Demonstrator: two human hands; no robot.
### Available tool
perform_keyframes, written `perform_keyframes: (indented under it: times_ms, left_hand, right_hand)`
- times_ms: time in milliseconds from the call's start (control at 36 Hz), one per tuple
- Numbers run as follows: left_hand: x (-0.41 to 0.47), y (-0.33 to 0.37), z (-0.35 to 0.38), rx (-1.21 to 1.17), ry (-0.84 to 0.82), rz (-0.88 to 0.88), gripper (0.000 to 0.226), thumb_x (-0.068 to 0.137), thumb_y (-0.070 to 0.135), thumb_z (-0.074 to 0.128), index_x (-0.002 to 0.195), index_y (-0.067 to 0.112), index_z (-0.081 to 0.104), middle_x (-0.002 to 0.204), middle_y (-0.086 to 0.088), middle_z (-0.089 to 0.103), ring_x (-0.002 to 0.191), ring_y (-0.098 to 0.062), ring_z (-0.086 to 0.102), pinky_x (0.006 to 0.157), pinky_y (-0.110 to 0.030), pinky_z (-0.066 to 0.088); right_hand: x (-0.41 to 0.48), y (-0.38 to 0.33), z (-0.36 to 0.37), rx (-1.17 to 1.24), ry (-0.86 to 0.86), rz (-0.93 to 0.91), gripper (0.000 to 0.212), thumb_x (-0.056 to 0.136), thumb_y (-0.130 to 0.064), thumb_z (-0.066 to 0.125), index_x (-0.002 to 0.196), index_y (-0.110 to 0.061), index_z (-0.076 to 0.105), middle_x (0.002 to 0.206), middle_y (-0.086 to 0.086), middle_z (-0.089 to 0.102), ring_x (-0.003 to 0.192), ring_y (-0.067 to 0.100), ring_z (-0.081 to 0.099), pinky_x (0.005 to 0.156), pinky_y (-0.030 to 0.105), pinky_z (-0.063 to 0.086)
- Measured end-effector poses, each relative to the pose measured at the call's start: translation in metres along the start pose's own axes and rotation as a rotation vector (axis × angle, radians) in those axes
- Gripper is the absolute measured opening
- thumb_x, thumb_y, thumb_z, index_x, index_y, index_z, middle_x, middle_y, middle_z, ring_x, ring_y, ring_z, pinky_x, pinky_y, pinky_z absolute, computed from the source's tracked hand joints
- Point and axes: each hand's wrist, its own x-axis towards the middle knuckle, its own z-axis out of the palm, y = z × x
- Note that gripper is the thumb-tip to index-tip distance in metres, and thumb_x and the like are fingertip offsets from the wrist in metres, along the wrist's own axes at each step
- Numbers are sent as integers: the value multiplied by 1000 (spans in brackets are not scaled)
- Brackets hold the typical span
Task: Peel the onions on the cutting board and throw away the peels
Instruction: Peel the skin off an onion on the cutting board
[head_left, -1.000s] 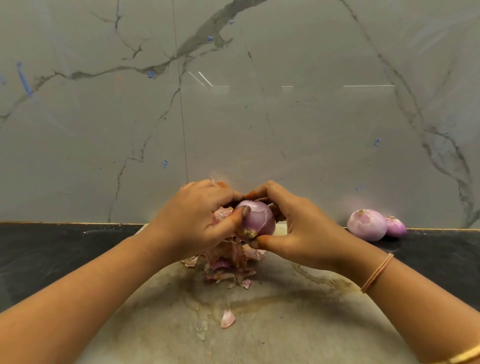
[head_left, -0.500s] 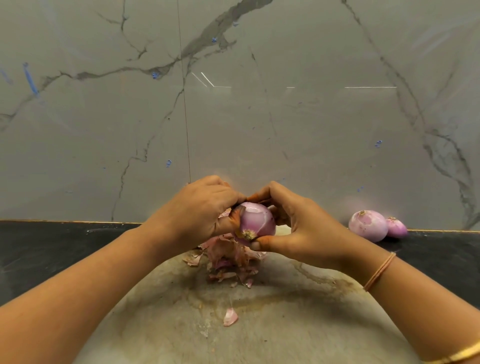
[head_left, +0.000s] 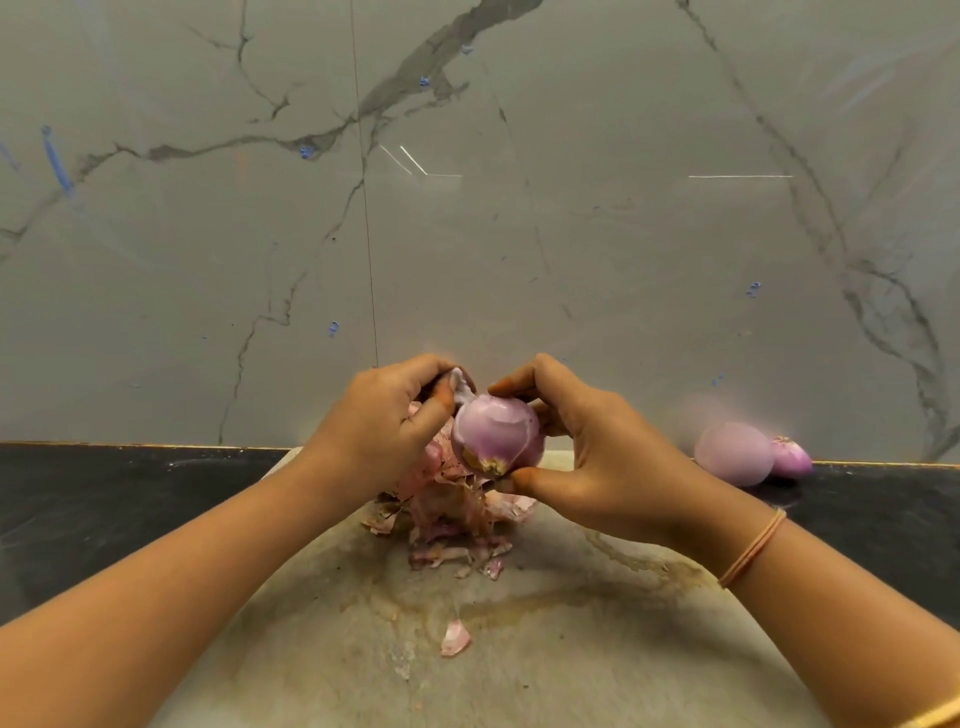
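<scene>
Holding the onion (head_left: 497, 435) up over the far middle of the cutting board (head_left: 571, 639), we have our right hand (head_left: 602, 457) closed around it, thumb under the root end and fingers curled over the top and far side. Our left hand (head_left: 384, 421) is just beside it on the left, its grip pinched tight on a pale strip of peel (head_left: 460, 387) that lifts off the top of the onion. The onion looks mostly bare, smooth and purple, with a brownish root patch facing us.

Below our hands a heap of peels (head_left: 452, 514) lies on the board, and one loose pink scrap (head_left: 456, 637) sits nearer to us, apart from the heap. The board is stained with brownish marks.

To the right, on the dark desk (head_left: 104, 509) against the marble wall (head_left: 571, 234), two more onions rest touching each other: a larger pale one (head_left: 732, 453) and a smaller purple one (head_left: 790, 457) on its right. A thin band (head_left: 753, 548) circles our right wrist.
</scene>
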Motion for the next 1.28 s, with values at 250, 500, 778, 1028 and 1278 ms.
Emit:
perform_keyframes:
  times_ms: [250, 500, 778, 1028, 1278]
  left_hand:
    - [0, -3, -9, 74, -2, -25, 20, 93, 25, 57, 110, 37, 58, 91, 20, 62, 89, 2, 58, 72, -7, 41]
    - [-1, 11, -9, 16, -28, 106, 47, 86, 52, 40, 100, 20, 71, 84, 29, 58, 92, 3, 49, 75, -9, 36]
    - [-6, 24, -11, -28, -106, 31, 46, 72, 48, 44, 100, 23, 71, 84, 15, 68, 83, -6, 60, 68, -25, 48]
    - [-8, 33, -10, 203, -84, 38, 50, 68, 46, 37, 99, 28, 71, 76, 9, 68, 68, -13, 59, 59, -35, 49]
    - [-8, 31, -7, 310, -54, 155, 44, 71, 35, 40, 97, 18, 72, 71, 2, 68, 64, -22, 61, 52, -38, 52]
  right_hand:
    - [0, 1, -1, -43, 62, 16, 61, 81, -13, 75, 125, -34, 37, 119, -16, 49, 109, 10, 55, 94, 18, 49]
    - [2, 6, 2, -98, 90, -35, 61, 80, -7, 74, 125, -33, 41, 121, -11, 49, 112, 11, 53, 93, 26, 51]
    - [1, 4, 4, -145, 110, -99, 53, 76, -13, 78, 112, -29, 44, 109, -6, 56, 95, 13, 58, 81, 24, 53]
    - [0, -1, 7, -342, 98, -153, 42, 78, -21, 75, 106, -24, 44, 96, -5, 55, 78, 15, 54, 62, 33, 51]
    - [0, -1, 8, -354, 103, -158, 40, 79, -25, 76, 102, -24, 43, 93, -5, 53, 74, 15, 52, 59, 33, 50]
